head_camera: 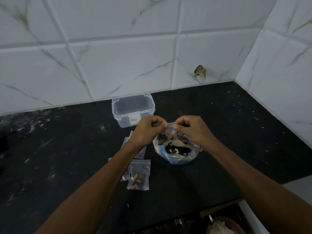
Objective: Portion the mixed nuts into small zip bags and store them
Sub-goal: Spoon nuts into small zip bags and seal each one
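sealing step: both hands, left (146, 130) and right (190, 128), pinched the bag (166, 132) top in their grip; next, box (133, 109) beyond.

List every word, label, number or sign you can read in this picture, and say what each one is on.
Nothing here can be read for certain.
White sticker with a red mark on the front wall of the clear plastic container: too small and blurred to read.
Small zip bags, including the filled one on the counter: no print visible.
Large bag of mixed nuts: blue and green lines only, no legible text.
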`<action>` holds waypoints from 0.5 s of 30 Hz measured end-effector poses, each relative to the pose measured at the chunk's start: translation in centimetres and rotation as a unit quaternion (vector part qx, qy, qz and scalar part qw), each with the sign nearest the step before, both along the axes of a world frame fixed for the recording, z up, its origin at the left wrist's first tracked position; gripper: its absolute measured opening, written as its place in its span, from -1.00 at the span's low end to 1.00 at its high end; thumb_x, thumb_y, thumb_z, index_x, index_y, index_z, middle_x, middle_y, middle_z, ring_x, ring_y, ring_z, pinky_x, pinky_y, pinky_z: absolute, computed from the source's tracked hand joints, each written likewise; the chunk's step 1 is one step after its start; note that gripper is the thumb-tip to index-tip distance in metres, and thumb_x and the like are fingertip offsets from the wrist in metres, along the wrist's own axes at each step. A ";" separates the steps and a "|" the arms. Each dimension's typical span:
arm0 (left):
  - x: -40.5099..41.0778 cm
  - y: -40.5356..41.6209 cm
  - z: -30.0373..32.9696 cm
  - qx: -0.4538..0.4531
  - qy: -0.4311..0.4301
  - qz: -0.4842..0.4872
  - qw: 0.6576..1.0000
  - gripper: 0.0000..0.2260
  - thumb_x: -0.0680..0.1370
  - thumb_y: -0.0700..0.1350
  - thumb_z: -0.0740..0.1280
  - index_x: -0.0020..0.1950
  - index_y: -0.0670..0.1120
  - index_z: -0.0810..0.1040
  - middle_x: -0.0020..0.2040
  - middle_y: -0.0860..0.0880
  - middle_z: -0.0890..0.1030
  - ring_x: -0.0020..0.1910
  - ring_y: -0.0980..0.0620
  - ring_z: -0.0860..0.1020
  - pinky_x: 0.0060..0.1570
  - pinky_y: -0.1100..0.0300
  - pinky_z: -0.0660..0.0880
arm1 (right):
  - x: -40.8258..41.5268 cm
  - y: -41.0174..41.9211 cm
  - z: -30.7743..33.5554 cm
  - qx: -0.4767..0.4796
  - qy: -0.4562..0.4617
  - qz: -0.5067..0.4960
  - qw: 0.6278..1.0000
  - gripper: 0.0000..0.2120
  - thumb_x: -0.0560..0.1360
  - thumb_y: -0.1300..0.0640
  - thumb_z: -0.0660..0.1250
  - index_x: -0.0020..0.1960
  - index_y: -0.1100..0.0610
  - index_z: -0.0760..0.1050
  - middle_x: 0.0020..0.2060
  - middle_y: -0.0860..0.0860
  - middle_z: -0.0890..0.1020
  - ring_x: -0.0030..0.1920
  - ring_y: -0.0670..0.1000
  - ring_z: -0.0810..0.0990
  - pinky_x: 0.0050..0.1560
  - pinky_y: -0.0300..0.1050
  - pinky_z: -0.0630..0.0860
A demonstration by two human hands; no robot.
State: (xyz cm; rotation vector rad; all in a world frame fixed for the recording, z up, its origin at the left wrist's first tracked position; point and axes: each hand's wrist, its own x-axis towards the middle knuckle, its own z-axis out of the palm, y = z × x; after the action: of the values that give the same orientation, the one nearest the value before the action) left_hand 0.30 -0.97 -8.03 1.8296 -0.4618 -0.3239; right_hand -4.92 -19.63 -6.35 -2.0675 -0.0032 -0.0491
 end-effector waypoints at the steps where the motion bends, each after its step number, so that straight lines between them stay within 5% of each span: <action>1: 0.0 0.0 0.0 0.008 -0.006 -0.002 1.000 -0.93 0.57 -0.20 0.35 -0.01 -0.16 0.62 -0.19 -0.03 0.65 -0.24 0.19 0.60 -0.20 0.36 0.53 | 0.1 0.0 0.0 -0.002 0.000 -0.002 1.000 -0.91 0.49 0.24 0.38 -0.13 0.08 0.60 -0.28 -0.02 0.66 -0.26 -0.17 0.63 -0.21 -0.34 0.55; 15: 0.0 -0.3 0.0 0.071 -0.078 -0.008 0.994 -0.91 0.59 -0.13 0.33 -0.05 -0.10 0.61 -0.17 0.01 0.63 -0.20 0.18 0.60 -0.20 0.35 0.51 | 0.4 0.5 -0.6 -0.036 -0.019 0.012 0.999 -0.95 0.51 0.19 0.37 -0.09 0.12 0.62 -0.26 0.02 0.65 -0.26 -0.09 0.60 -0.20 -0.23 0.53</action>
State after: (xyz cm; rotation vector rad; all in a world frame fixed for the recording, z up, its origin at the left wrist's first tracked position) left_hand 0.33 -1.28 -8.00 2.0001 -0.5749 -0.2301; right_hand -4.53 -19.10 -6.92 -2.1373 -0.0537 -0.0748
